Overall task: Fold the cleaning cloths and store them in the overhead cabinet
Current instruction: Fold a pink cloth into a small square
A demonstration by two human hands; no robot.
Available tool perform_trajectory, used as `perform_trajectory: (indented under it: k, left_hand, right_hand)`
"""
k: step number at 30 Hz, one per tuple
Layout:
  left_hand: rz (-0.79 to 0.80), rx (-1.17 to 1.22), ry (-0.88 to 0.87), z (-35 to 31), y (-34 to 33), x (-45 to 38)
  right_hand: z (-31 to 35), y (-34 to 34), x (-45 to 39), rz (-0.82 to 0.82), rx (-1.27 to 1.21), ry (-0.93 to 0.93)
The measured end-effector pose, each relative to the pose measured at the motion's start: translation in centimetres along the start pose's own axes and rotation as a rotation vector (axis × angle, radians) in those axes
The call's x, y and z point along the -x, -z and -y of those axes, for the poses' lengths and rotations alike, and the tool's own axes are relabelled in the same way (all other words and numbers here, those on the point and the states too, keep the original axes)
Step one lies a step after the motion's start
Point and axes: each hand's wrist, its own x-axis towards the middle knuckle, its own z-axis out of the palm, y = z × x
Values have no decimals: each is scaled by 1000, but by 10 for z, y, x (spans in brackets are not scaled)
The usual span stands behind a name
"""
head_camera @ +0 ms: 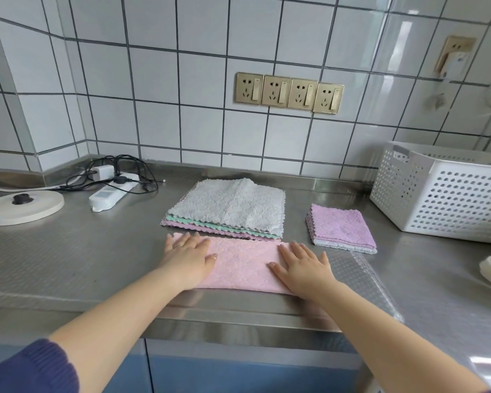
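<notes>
Stainless steel tabletop (68, 256) carries the unfolded grey-topped cloth stack (227, 207). Just before it, soft, light pink folded cloth (243, 265) lies under flat left hand (187, 255) and right hand (302, 266); neither grip closed. Best pinched at corners.

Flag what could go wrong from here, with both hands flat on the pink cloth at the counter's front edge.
1. The pink cloth lies at the steel counter's front lip; a push by the left hand or right hand might slide it off.
2. Its far edge touches the unfolded stack, so the next fold may drag those layers askew.
3. The small folded pile sits close to the right hand and could get knocked.
</notes>
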Motion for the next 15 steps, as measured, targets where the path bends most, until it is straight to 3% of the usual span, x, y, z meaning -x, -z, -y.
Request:
perform_trajectory:
  k: [3, 6, 15]
  left_hand:
    - [-47, 70, -331, -33, 3, 26]
    - [29, 111, -566, -77, 2, 55]
    - [71, 33, -480, -139, -5, 64]
  right_hand:
    - [-12, 1, 6, -89, -79, -22]
    - [-27, 6, 16, -151, -198, -80]
    - [-61, 19, 41, -245, -334, -113]
